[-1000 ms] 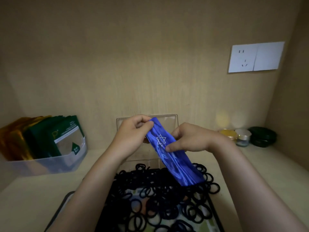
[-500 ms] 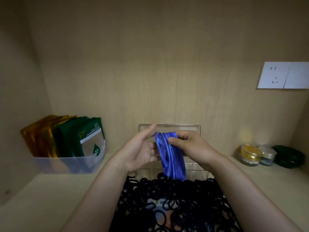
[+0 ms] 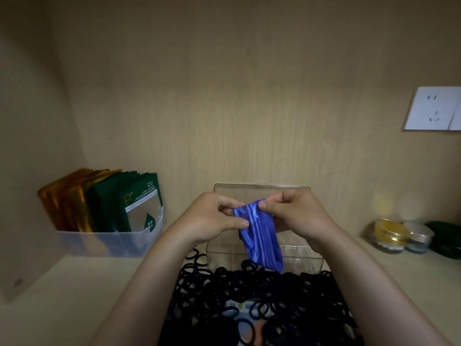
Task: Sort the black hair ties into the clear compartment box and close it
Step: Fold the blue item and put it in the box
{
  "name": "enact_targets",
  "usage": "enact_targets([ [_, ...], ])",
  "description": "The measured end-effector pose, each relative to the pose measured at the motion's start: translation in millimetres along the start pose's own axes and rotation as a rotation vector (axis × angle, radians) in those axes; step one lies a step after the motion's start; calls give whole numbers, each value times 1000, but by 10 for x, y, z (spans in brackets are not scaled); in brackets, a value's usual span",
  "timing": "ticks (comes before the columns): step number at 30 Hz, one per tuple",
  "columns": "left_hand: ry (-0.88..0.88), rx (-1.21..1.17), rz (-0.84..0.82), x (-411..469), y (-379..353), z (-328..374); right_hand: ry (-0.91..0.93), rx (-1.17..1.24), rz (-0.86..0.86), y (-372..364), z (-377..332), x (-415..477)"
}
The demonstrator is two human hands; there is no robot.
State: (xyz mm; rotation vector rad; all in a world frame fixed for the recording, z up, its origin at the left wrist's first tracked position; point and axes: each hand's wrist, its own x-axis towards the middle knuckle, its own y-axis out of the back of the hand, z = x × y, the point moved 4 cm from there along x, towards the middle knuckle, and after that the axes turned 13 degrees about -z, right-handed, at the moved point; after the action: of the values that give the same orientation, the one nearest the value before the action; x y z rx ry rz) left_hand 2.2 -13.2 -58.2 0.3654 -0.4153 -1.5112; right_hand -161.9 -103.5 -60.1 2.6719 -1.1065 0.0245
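Above the clear compartment box [image 3: 303, 257], 2 hands hold a blue fabric pouch [image 3: 260, 237]. On the left hand [image 3: 212, 221], thumb and curled fingers pinch the pouch's left edge. On the right hand [image 3: 296, 216], the fingertips pinch its top right corner. The pouch hangs in front of the box, whose lid [image 3: 249, 193] stands open against the far wall. A heap of black hair ties [image 3: 249, 290] lies just near of the box front. Far left stands a bin [image 3: 112, 243] of sachets [image 3: 139, 201]. Far right, 2 jars [image 3: 390, 234] sit below a wall socket [image 3: 434, 108].

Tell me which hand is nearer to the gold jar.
Right. The right hand is left of the gold jar, apart from it; the left hand is farther left, beyond the blue cloth both pinch.
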Motion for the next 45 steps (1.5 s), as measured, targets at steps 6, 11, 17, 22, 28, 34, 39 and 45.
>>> enact_targets([
  [6, -38, 83, 53, -41, 15, 87, 23, -26, -55, 25, -46, 0],
  [11, -86, -22, 79, -38, 21, 104, -14, 40, -47, 24, -9, -7],
  [17, -56, -172, 84, -23, -47, 29, 63, 116, -91, -115, -46, -1],
  [22, -85, -190, 52, -52, 7, 27, 41, -169, -204, -160, -9, -17],
  [28, -57, -340, 151, -31, 10, 38, 7, 44, -231, -220, 98, 31],
  [34, 50, -498, -44, 21, -116, -144, 10, 71, -122, -158, 121, 49],
  [39, -27, -461, 86, 49, -107, -112, 32, 106, -146, -186, 97, 23],
  [45, -135, -646, 77, 58, -71, -76, 66, 253, -174, -149, 104, 28],
])
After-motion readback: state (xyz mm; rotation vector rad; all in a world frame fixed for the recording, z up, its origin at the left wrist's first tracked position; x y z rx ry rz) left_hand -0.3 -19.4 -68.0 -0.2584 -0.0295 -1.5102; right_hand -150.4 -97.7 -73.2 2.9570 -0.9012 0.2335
